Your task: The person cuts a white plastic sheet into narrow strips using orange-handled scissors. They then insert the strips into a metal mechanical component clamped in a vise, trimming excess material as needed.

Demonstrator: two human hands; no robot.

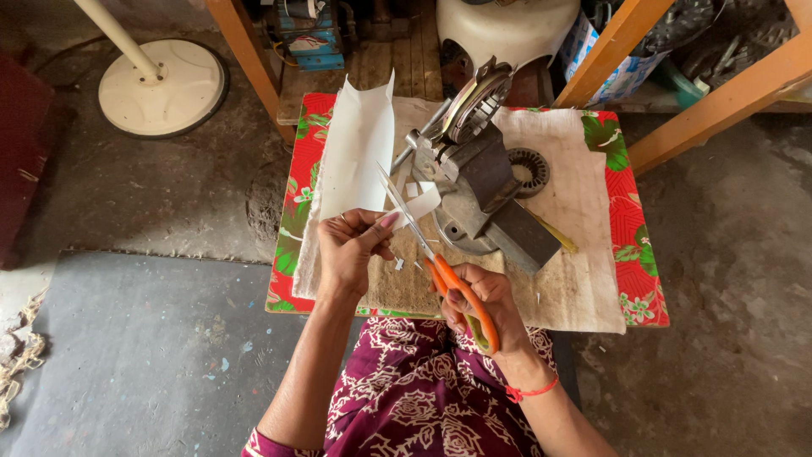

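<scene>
Head view: orange-handled scissors (440, 262) at white sheet (357, 156).

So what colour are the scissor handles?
Orange, clearest in the head view: the scissors sit in the right hand.

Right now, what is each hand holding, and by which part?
The left hand pinches the white paper sheet at its lower edge. The right hand holds the orange-handled scissors by the handle loops, blades at the paper.

One pair of scissors (440, 262), one paper sheet (355, 156), two hands.
</scene>
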